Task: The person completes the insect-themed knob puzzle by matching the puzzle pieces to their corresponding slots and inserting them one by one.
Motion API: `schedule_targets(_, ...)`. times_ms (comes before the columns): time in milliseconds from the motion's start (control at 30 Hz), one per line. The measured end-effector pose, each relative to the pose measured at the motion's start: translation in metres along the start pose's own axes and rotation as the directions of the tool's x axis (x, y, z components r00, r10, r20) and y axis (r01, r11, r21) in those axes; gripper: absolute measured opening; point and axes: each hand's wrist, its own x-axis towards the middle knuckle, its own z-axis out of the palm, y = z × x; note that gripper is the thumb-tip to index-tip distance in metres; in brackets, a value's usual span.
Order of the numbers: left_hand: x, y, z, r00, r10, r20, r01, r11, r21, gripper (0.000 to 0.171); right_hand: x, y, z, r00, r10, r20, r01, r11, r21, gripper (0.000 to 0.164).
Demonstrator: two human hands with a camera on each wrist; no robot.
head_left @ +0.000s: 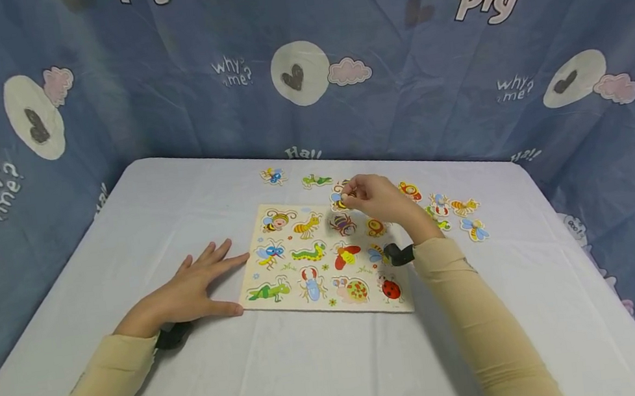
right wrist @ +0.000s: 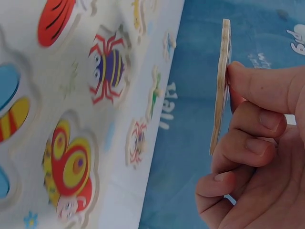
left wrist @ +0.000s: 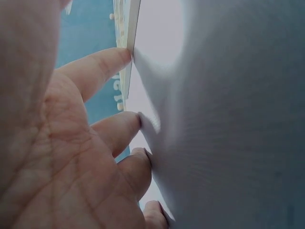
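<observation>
The pale wooden puzzle board (head_left: 291, 301) with colourful insect pictures lies on the table. My left hand (head_left: 201, 286) rests beside it with fingers spread; the left wrist view shows a fingertip (left wrist: 121, 56) touching the board's edge. Above the board's far edge, my right hand (head_left: 379, 199) pinches a flat bee puzzle piece (head_left: 336, 198) between thumb and fingers. That piece appears nearly edge-on in the right wrist view, its wooden rim (right wrist: 220, 86) standing upright, so its picture is mostly hidden there. Below it on the board is a purple spider picture (right wrist: 110, 69).
Beyond the board lie a blue insect piece (head_left: 274, 176) and a grasshopper piece (head_left: 315, 180). More pieces cluster at the right, including a butterfly piece (head_left: 409, 191), an orange striped insect piece (head_left: 464, 207) and a blue-winged piece (head_left: 474, 229). A patterned blue curtain (head_left: 191, 121) hangs behind the white-covered table (head_left: 197, 381).
</observation>
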Motion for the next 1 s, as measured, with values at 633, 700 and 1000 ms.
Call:
schedule_targets(633,0.001,0.001,0.001,1.0,0.002,0.001,-0.002,1.0,0.021,0.101,0.035,-0.02,0.029,0.999,-0.042,0.02,0.042,0.999,-0.015,0.019)
schedule_targets(700,0.0,-0.001,0.0,1.0,-0.005,-0.001,0.005,1.0,0.027,0.102,0.04,-0.023,0.034,0.999,-0.048,0.022,0.048,0.999,-0.011,0.019)
schedule_targets(1000,-0.001,-0.003,-0.001,1.0,0.01,-0.008,-0.009,1.0,0.029,0.102,0.056,-0.034,0.056,0.999,-0.021,0.049,0.022,1.0,-0.009,0.02)
